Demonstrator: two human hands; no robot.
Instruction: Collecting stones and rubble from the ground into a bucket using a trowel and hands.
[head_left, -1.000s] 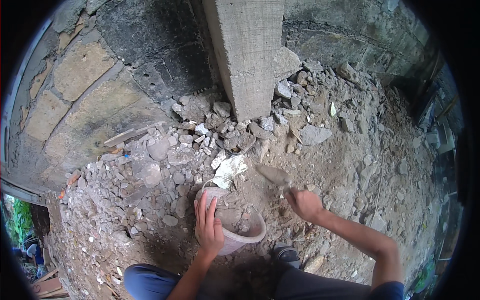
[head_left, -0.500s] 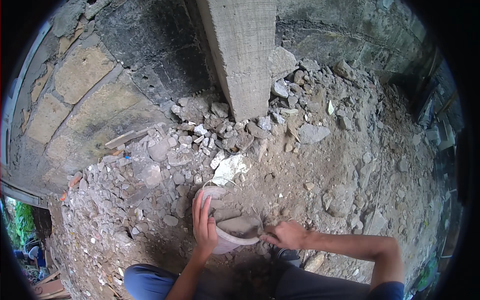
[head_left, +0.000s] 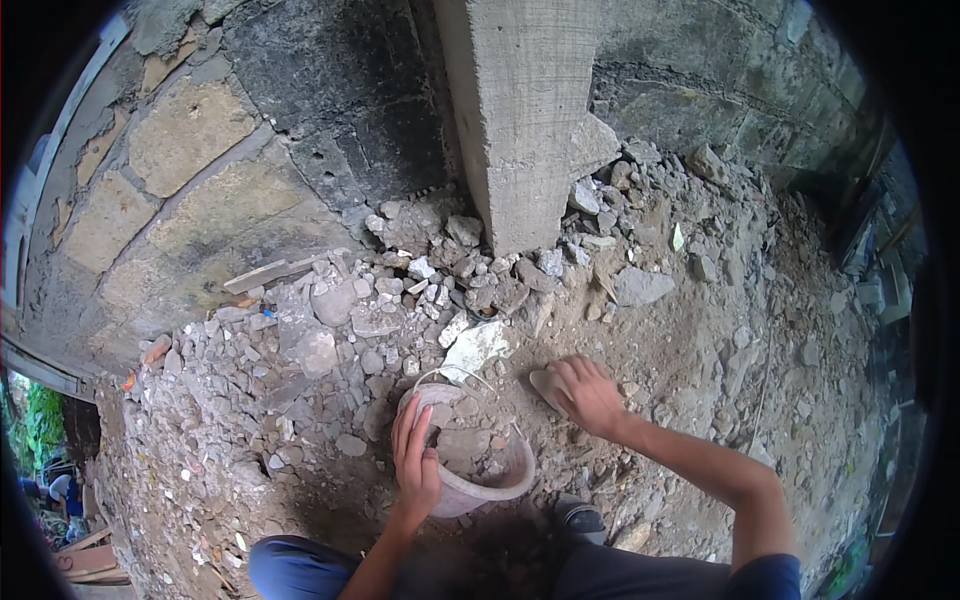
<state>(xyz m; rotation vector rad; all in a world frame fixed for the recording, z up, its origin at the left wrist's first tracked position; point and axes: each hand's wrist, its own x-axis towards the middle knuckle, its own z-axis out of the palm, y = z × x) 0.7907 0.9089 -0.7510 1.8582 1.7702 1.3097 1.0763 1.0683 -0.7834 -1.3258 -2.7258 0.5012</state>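
Note:
A pale, dusty bucket (head_left: 478, 496) with a thin wire handle stands tilted on the rubble in front of me. Stones and dirt (head_left: 466, 442) lie inside it. My left hand (head_left: 417, 468) grips the bucket's left rim, fingers along the outside and thumb toward the inside. Just beyond the bucket's right side, my right hand (head_left: 592, 394) is low over the soil, closed on a flat grey-brown piece (head_left: 546, 387). The palm hides most of that piece, so its kind cannot be made out.
A concrete pillar (head_left: 530, 130) rises at the back between stone and block walls. Loose rubble (head_left: 310, 350) covers the left side; a flat whitish slab (head_left: 474, 350) lies behind the bucket. Dirt and larger stones spread to the right. My shoe (head_left: 580, 517) is close to the bucket.
My right hand has moved from the bucket's right rim to the ground beyond it, carrying the flat piece out of the bucket. My left hand stays on the rim.

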